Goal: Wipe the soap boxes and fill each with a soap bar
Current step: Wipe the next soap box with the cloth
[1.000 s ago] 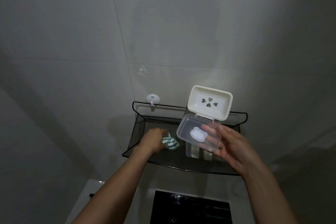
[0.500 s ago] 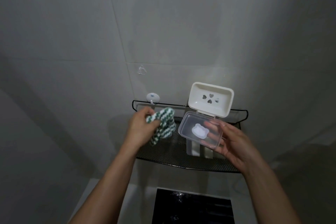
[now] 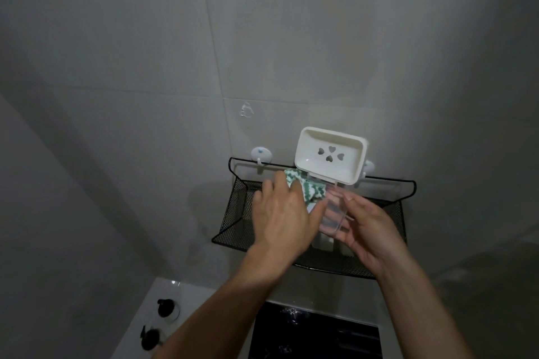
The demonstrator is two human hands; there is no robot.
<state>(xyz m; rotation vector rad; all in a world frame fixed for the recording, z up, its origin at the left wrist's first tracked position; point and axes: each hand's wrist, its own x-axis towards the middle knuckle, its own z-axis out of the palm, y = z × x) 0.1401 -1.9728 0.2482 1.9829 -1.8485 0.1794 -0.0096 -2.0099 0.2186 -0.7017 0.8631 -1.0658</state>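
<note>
An open soap box is held in front of the wire shelf. Its white tray half [image 3: 331,157] with heart-shaped holes stands up toward the wall. Its clear lid half [image 3: 335,214] tilts toward me. My right hand [image 3: 369,230] grips the clear half from the right, fingers curled round its edge. My left hand [image 3: 284,217] holds a green-and-white cloth [image 3: 310,188] and presses it into the clear half. The cloth and my left hand cover most of the lid's inside.
A black wire mesh shelf [image 3: 236,213] hangs on the grey tiled wall, with white hooks [image 3: 261,154] behind its rail. Another white box [image 3: 323,242] stands on the shelf under my hands. Below are a dark sink basin [image 3: 315,332] and black tap knobs [image 3: 166,307] on a white counter.
My left hand lifted the cloth off the shelf and moved right, bringing it into the clear half of the box. My right hand kept holding the box, which tilted a little.
</note>
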